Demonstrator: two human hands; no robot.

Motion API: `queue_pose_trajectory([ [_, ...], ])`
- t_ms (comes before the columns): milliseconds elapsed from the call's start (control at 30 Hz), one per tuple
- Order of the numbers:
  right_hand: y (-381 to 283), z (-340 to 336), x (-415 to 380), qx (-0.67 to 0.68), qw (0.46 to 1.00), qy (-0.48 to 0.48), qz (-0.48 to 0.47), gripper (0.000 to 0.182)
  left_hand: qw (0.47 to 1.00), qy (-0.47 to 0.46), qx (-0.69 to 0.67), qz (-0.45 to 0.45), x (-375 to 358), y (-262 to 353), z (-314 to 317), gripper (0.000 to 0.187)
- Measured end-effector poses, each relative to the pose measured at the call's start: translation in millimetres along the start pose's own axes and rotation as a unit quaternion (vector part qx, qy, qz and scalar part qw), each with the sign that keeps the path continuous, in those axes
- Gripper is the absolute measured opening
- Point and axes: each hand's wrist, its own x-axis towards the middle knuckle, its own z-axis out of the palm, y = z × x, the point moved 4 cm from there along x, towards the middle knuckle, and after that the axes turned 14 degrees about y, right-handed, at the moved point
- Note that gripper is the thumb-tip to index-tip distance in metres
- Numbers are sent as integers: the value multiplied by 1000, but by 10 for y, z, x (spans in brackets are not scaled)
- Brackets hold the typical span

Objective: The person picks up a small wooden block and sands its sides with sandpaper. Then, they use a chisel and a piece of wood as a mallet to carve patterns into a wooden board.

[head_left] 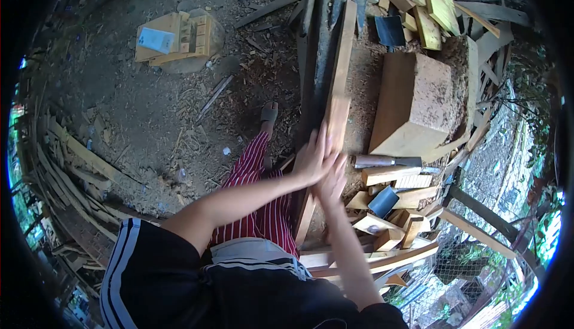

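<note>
A short, pale wooden block [339,117] sits on top of a long wooden strip [344,54] and is slightly blurred. My left hand [313,157] holds the block's near end, its fingers pressed along the side. Just behind it and touching it, my right hand [330,184] grips the same end from the right, partly overlapped by the left. The strip runs away from me along a dark, narrow bench beam [317,66] and reappears below my hands.
A large timber block [412,102] stands to the right, with a wooden-handled chisel [376,161] before it. Offcuts [412,227] and a dark blue curved piece [383,202] lie nearer me. At left, a low wooden stool [200,36] carries a phone [156,40].
</note>
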Motion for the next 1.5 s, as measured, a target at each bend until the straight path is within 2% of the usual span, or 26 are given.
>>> queue_pose_trajectory([
  [67, 43, 22, 857, 21, 1000, 19, -2, 53, 999, 19, -21, -25, 803, 119, -1, 77],
  [133, 31, -52, 1651, 27, 999, 41, -6, 56, 998, 66, -10, 7, 1588, 70, 137, 73],
  [233, 125, 80, 2611, 68, 997, 20, 30, 54, 998, 49, 11, -21, 2629, 167, 177, 77],
  [333, 170, 158, 3267, 74, 997, 5, 16, 52, 996, 49, 47, -50, 3301, 177, 238, 76],
  [400, 161, 132, 3370, 80, 996, -11, 27, 52, 994, 45, 58, -79, 3374, 202, 264, 74],
  [467, 168, 100, 3246, 73, 997, -16, 29, 52, 991, 31, 56, -114, 3200, 210, 275, 70],
  [567, 190, 186, 2583, 40, 999, 20, -2, 49, 994, 31, 37, -97, 2533, 125, 251, 72],
  [667, 149, 105, 1507, -23, 996, 88, -25, 49, 997, 52, -35, -44, 1470, -38, 257, 79],
  [700, 157, 44, 1153, 17, 999, 48, 11, 52, 996, 36, -67, -50, 1089, -56, 232, 83],
  [767, 268, 209, 321, 12, 998, 54, -31, 60, 997, 33, -42, -59, 254, -35, 104, 88],
  [800, 248, 64, 51, 72, 991, -98, 53, 64, 997, 42, -39, -53, -112, -112, 104, 90],
  [833, 230, -74, -284, 115, 985, -91, 96, 67, 998, 20, -27, -56, -418, -147, 72, 93],
  [867, 243, -127, -636, 131, 986, -41, 92, 70, 998, 1, -18, -58, -623, -141, 70, 95],
  [933, 314, -345, -1166, 135, 974, -60, 174, 70, 998, 19, 42, -34, -922, -9, 36, 97],
  [1000, 426, -520, -1475, 111, 960, -2, 258, 72, 996, 8, 76, 36, -1018, 55, 108, 97],
  [1067, 592, -605, -1605, 126, 943, 59, 304, 79, 992, 51, 112, 24, -989, 36, 186, 100],
  [1133, 613, -661, -1624, 129, 925, 77, 350, 78, 984, 54, 168, 10, -866, 38, 208, 99],
  [1200, 396, -777, -1533, 5, 959, 153, 240, 74, 984, 82, 160, -14, -764, -94, 246, 100],
  [1233, 236, -925, -1482, 12, 960, 178, 217, 70, 982, 103, 154, -36, -735, -98, 223, 97],
  [1267, 66, -1053, -1463, 23, 960, 212, 179, 68, 982, 107, 154, -20, -705, -89, 204, 97],
  [1333, -133, -952, -1490, 154, 959, 199, 132, 70, 973, 33, 202, -112, -685, -139, 184, 92],
  [1400, -284, -721, -1599, 194, 945, 179, 191, 75, 970, 19, 210, -123, -700, -32, 74, 90],
  [1467, -335, -663, -1724, 183, 944, 187, 203, 78, 971, -9, 174, -162, -718, -7, -22, 90],
  [1500, -358, -616, -1776, 191, 950, 91, 230, 80, 970, -42, 147, -191, -744, 84, -120, 88],
])
